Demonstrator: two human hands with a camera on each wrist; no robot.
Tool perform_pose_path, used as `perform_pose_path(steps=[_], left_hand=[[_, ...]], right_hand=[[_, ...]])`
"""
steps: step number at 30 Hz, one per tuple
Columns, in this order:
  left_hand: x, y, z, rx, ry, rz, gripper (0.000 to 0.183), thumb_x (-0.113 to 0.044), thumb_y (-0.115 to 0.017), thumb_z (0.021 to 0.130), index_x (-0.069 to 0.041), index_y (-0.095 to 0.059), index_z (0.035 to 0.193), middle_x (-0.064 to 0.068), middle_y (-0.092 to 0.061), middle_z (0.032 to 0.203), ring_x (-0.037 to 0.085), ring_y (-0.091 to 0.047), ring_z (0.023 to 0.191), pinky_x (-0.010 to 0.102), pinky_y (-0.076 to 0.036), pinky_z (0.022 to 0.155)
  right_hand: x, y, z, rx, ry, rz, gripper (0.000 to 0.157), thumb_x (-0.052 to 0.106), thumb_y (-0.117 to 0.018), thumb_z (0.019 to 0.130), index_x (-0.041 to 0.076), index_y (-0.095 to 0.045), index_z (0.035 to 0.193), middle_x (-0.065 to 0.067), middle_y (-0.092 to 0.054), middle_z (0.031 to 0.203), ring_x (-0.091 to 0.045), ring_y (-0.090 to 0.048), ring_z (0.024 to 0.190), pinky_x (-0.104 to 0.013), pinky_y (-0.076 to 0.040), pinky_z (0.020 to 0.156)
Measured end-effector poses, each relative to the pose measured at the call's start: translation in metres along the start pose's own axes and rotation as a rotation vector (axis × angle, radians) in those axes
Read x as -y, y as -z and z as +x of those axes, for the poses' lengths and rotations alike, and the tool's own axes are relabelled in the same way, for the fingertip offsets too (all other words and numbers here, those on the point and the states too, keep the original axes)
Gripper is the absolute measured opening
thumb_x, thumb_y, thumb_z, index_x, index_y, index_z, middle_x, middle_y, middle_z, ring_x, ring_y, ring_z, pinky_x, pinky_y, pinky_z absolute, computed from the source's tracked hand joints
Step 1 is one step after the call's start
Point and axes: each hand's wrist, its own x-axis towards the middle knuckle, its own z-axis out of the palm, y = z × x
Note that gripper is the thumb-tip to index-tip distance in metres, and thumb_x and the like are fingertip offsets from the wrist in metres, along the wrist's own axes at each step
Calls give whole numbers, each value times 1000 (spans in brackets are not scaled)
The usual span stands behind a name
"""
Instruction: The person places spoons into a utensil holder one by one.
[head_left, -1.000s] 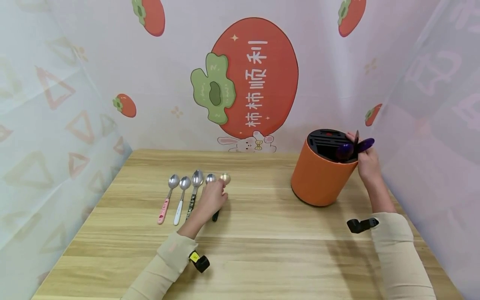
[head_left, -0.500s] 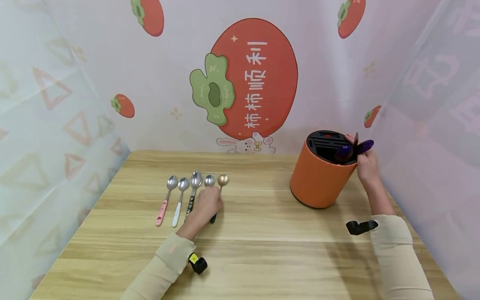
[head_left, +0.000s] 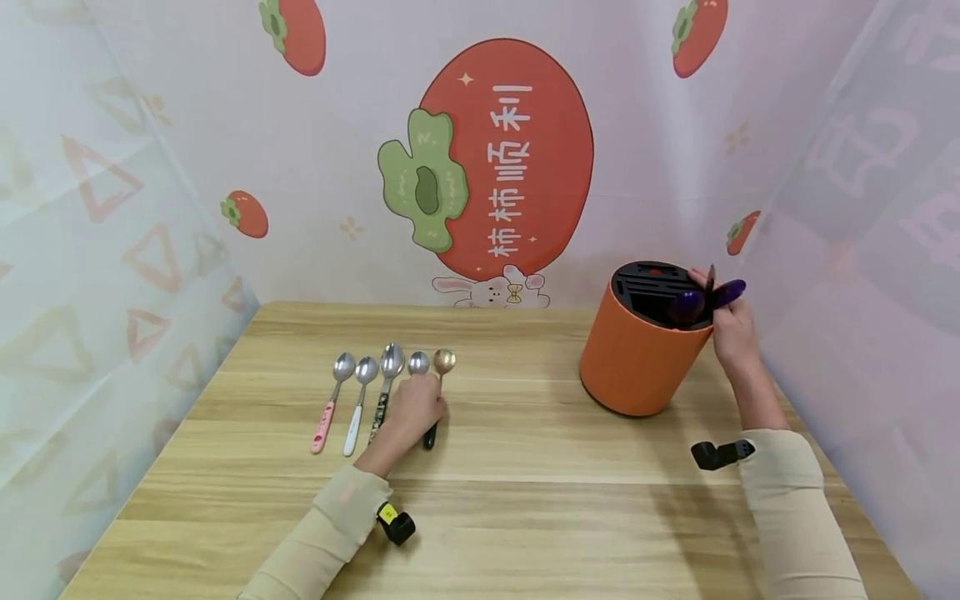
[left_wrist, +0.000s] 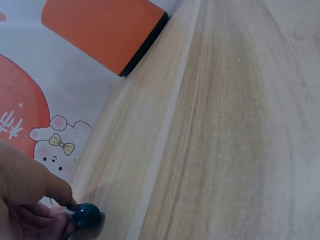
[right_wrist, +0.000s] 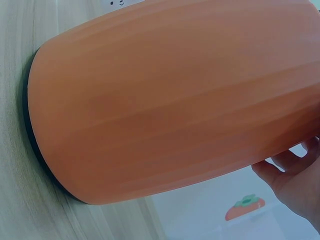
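Note:
A row of spoons lies on the table in the head view. At its right end, my left hand (head_left: 412, 410) pinches the handle of a gold spoon (head_left: 444, 361); its round dark end (left_wrist: 87, 215) pokes out past thumb and fingers in the left wrist view. My hand partly covers the silver spoon (head_left: 418, 362) beside it. On the right, my right hand (head_left: 737, 337) holds the orange knife block (head_left: 643, 367) by its upper side, fingers reaching round behind the rim. Two purple rounded pieces (head_left: 729, 292) and a thin pointed piece stick up at the slotted black top; their kind is unclear.
Left of my left hand lie a pink-handled spoon (head_left: 326, 423), a white-handled spoon (head_left: 354, 427) and a larger spoon (head_left: 392, 360) with a dark patterned handle. The wooden table (head_left: 517, 533) runs back to a printed cloth backdrop (head_left: 315, 150), with cloth walls on both sides.
My left hand has shifted slightly toward me and left, down along the gold spoon's handle. My right hand and the knife block stay where they were.

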Motion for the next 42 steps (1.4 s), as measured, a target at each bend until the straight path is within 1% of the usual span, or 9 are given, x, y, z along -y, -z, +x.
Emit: perform_pose_path(steps=[4,7,10,13,17,23,29,36,42], left_hand=[[-1,0,-1,-1,0,-37,40,-1,-65,79,-16,-40,52,-4,-40,48,10,-43,42,20,-32,38],[-3,0,-2,-3,10,-72,38,-1,-65,80,-15,-42,53,-4,-41,48,9,-42,42,19,-31,38],[-5,1,-3,7,28,-102,37,-2,-65,81,-15,-43,54,-4,-42,48,8,-40,42,18,-29,38],[-7,3,-4,14,42,-136,37,-2,-63,82,-15,-43,54,-4,-41,48,8,-39,42,18,-28,37],[-10,7,-4,15,53,-166,35,-2,-63,82,-15,-45,56,-4,-42,49,8,-39,41,18,-27,36],[-16,11,-5,18,47,-188,31,-4,-65,84,-12,-51,58,-2,-46,49,8,-42,40,18,-29,35],[-20,11,-5,-33,28,-180,28,-5,-64,84,-11,-52,59,-1,-47,51,10,-43,42,19,-30,36],[-26,12,-6,-94,-5,-199,30,-5,-63,85,-10,-51,59,-2,-45,50,8,-39,42,18,-28,39],[-35,16,-8,-138,-51,-209,22,-6,-67,87,-8,-56,67,-3,-50,55,8,-44,48,19,-33,43]], right_hand=[[-1,0,-1,1,3,4,55,37,-32,108,-2,-47,144,-21,-38,157,-30,-28,150,-34,-17,125],[-4,1,-1,12,-17,10,56,38,-32,108,-1,-46,146,-20,-36,158,-30,-26,151,-37,-15,126],[-5,1,0,18,-23,1,54,36,-31,109,-1,-45,146,-22,-35,158,-32,-25,151,-42,-14,126],[-6,1,1,16,-17,-9,54,35,-31,109,-1,-45,146,-23,-35,157,-34,-25,151,-43,-14,126],[-5,1,2,14,-19,-4,55,37,-30,109,-1,-45,146,-23,-34,158,-34,-24,151,-43,-13,126],[-3,0,1,13,-27,8,55,37,-31,108,-1,-45,146,-22,-34,158,-34,-24,151,-43,-13,126],[-2,0,2,14,-31,-2,56,38,-31,108,-1,-45,146,-24,-34,158,-34,-24,151,-44,-13,126],[-2,1,4,26,-48,-3,58,40,-29,108,1,-43,148,-22,-31,159,-34,-20,152,-47,-11,126],[0,1,0,24,-36,-10,57,39,-29,108,0,-44,147,-21,-33,159,-32,-23,152,-43,-13,126]])
